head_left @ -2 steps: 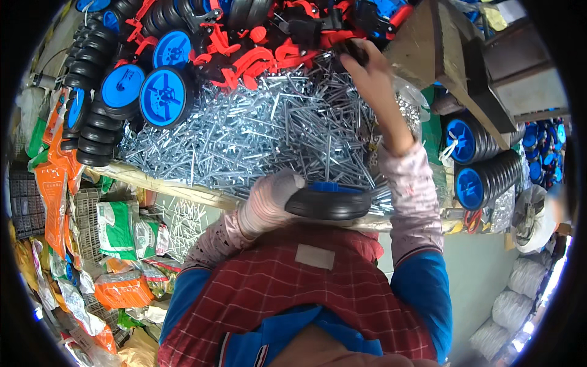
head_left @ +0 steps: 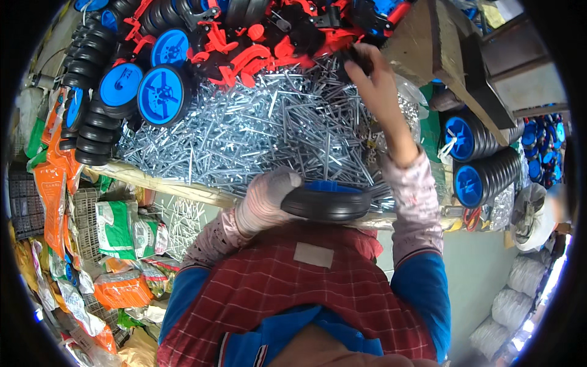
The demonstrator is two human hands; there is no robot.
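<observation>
My left hand (head_left: 266,199), in a light striped glove, grips a black wheel (head_left: 327,206) with a blue hub at the table's near edge. The wheel is held tilted, its tread toward me and part of the hub showing on top. Farther off to the right, my bare right hand (head_left: 378,82) is closed around a dark plastic part (head_left: 345,63) above the far side of the metal pins (head_left: 244,134). A blurred red piece lies right beside that part; whether they are joined I cannot tell. My right fingertips are partly hidden.
Red and black brackets (head_left: 251,58) are heaped at the back. Blue-hubbed wheels (head_left: 161,96) stand at the left, and stacked wheels (head_left: 489,180) lie at the right. A wooden box (head_left: 422,43) juts in beyond my right hand. Plastic bags (head_left: 116,229) fill the lower left.
My right hand has drawn slightly nearer to me and to the right, the dark part in its fingers. The wheel in my left hand has barely moved.
</observation>
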